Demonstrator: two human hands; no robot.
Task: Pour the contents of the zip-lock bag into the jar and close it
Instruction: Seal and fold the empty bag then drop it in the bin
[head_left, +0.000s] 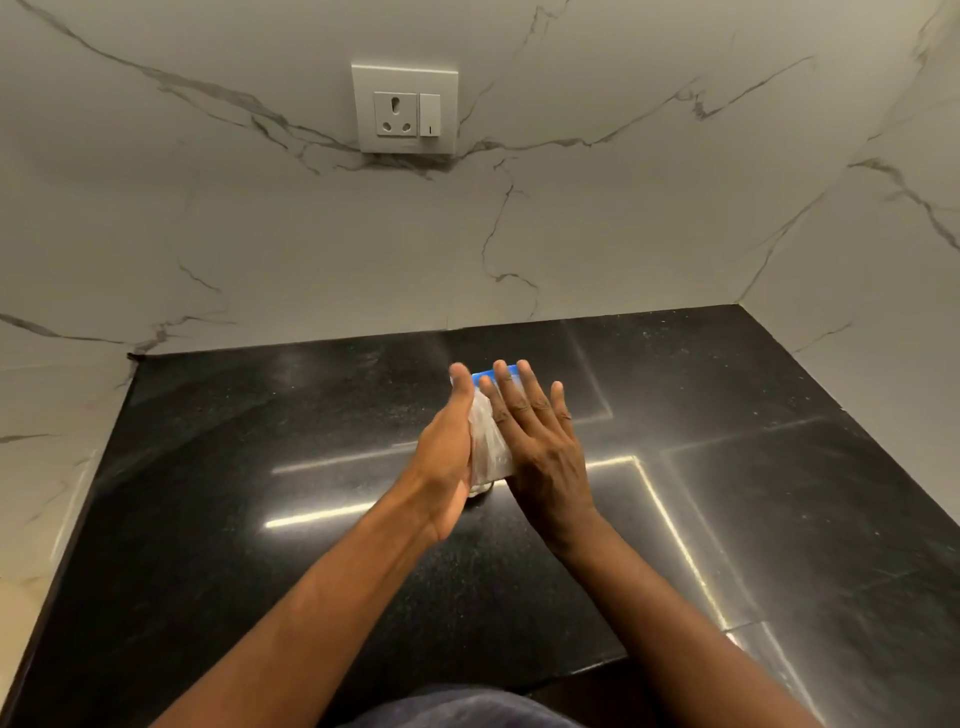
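A clear zip-lock bag (487, 441) with a blue zip strip at its far end sits pressed between my two hands above the middle of the black countertop (260, 493). My left hand (448, 457) is flat against its left side, fingers straight and pointing away. On the bag's right side and top lies my right hand (540, 441), flat with its fingers spread. Something pale shows at the bag's near bottom end. What the bag holds is hidden by the hands. No jar is in view.
The counter sits in a corner of white marble walls, with the back wall (363, 249) and the right wall (883, 260) close by. A white socket and switch plate (404, 109) is on the back wall. The counter's front edge (571, 670) is near my body.
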